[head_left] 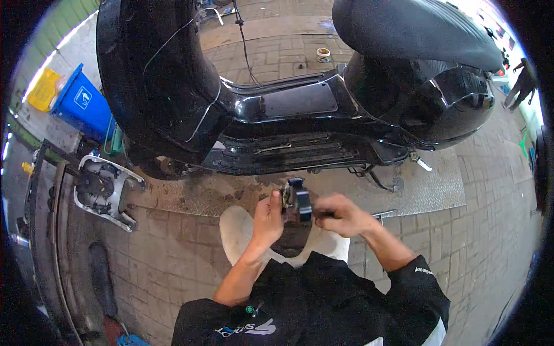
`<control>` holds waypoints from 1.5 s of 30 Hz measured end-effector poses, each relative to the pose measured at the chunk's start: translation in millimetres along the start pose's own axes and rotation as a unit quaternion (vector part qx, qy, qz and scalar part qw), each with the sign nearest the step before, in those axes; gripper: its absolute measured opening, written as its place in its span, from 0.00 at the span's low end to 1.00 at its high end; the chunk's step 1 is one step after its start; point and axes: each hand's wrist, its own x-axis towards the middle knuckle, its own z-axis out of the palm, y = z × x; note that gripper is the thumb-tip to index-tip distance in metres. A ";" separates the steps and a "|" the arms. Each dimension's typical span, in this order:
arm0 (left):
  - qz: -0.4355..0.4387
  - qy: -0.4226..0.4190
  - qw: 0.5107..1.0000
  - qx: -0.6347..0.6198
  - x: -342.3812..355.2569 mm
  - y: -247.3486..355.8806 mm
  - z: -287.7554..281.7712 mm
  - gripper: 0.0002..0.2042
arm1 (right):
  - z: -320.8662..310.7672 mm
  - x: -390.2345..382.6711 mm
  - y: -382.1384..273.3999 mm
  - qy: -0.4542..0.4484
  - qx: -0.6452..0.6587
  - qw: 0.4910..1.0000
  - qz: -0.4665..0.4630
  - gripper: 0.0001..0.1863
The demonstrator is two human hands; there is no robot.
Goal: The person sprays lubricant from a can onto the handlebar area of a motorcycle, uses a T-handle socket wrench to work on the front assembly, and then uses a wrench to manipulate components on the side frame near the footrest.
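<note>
My left hand (268, 219) grips a small black mechanical part (301, 202) with a shiny curved face, its thumb pressed against the side. The exact kind of part cannot be made out. At the part's right side, my right hand (345, 215) has its fingers curled in a pinch; they are slightly blurred, and a dark bit shows at their tips. Both hands are over my lap, in front of a black scooter (300, 112) standing sideways, its footboard nearest to them.
A grey-silver scooter frame piece (118, 190) lies left on a metal plate and brick paving. Behind it stand a blue bin (83, 104) and a yellow one (45, 91). Beyond the scooter sits a small tub (323, 55). Someone in dark clothes (522, 86) stands far right.
</note>
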 end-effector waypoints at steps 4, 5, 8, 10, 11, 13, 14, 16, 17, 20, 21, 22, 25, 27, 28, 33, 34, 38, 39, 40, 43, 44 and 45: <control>-0.040 0.001 0.999 0.013 -11.6 3.9 7.9 0.23 | -26.2 22.3 -14.2 0.096 -0.071 0.992 -0.027 0.14; -0.038 -0.003 0.999 0.012 -13.2 6.2 9.0 0.23 | -30.9 28.8 -19.5 0.113 -0.088 0.990 -0.012 0.14; -0.069 -0.031 0.995 -0.072 -13.8 12.6 9.0 0.25 | -25.7 28.9 -4.9 0.108 -0.075 0.991 0.019 0.13; -0.077 -0.049 0.991 -0.102 -9.6 13.0 5.1 0.25 | -12.5 24.3 6.3 0.080 -0.135 0.987 -0.012 0.10; -0.076 -0.048 0.991 -0.102 -6.9 16.3 3.2 0.25 | -7.7 19.6 7.9 0.080 -0.135 0.987 -0.012 0.10; -0.116 0.013 0.989 -0.095 -3.6 25.6 -0.2 0.25 | 0.8 13.5 4.7 0.004 -0.123 0.991 0.043 0.09; -0.094 0.032 0.994 -0.050 -3.7 23.2 -0.9 0.26 | -0.2 10.5 9.6 -0.037 -0.114 0.993 0.012 0.12; -0.056 0.035 0.998 -0.019 -6.4 13.5 -0.7 0.26 | -2.6 8.6 -9.5 -0.028 -0.025 0.999 -0.002 0.13; -0.022 0.025 0.999 0.008 -7.2 11.4 2.9 0.26 | -6.1 7.2 -16.2 -0.009 0.063 0.998 -0.009 0.15; -0.060 0.013 0.998 0.027 -15.8 15.4 10.5 0.26 | -31.7 28.0 -8.3 0.039 -0.032 0.998 -0.026 0.16; -0.084 -0.002 0.996 -0.012 -18.3 14.6 12.3 0.26 | -33.3 31.5 -6.8 0.066 -0.042 0.997 0.011 0.16; -0.080 -0.002 0.997 -0.013 -18.7 10.6 9.2 0.26 | -32.6 33.5 -2.2 0.078 -0.072 0.994 0.015 0.14; -0.076 -0.056 0.994 -0.048 -16.7 8.8 3.2 0.26 | -14.4 22.5 32.9 0.079 -0.048 0.996 0.016 0.16; -0.118 -0.027 0.987 -0.107 -14.9 19.8 0.6 0.26 | -4.1 19.5 14.1 0.041 0.015 0.999 0.004 0.16; -0.121 -0.005 0.989 -0.084 -13.9 19.7 0.3 0.26 | -1.9 14.2 13.4 -0.010 0.005 0.999 0.041 0.18; -0.041 0.045 0.997 0.041 -11.3 12.0 1.7 0.27 | -11.0 17.2 -34.9 -0.033 -0.015 0.999 -0.022 0.11; -0.047 0.027 0.998 0.015 -12.4 6.3 3.2 0.27 | -19.7 21.3 -30.8 -0.003 -0.094 0.991 -0.092 0.17; -0.057 -0.012 0.996 -0.061 -20.5 8.0 5.1 0.24 | -35.0 40.0 -25.0 0.033 -0.017 0.996 0.084 0.18; -0.071 -0.034 0.992 -0.102 -19.5 10.8 5.3 0.24 | -32.3 39.3 -9.3 0.036 -0.021 0.996 0.082 0.18; -0.065 -0.035 0.992 -0.104 -17.8 16.8 6.4 0.24 | -25.4 35.3 5.6 0.036 -0.038 0.997 0.048 0.18; -0.085 -0.004 0.987 -0.136 -13.7 19.9 0.3 0.24 | -9.5 25.9 11.1 -0.007 -0.036 0.999 -0.002 0.17; -0.088 0.008 0.989 -0.121 -13.7 18.0 -6.0 0.24 | -4.2 22.1 6.8 -0.049 -0.039 0.997 0.037 0.16; -0.091 0.018 0.990 -0.105 -13.7 16.5 -10.5 0.24 | -0.8 20.2 -0.4 -0.090 -0.044 0.992 0.077 0.15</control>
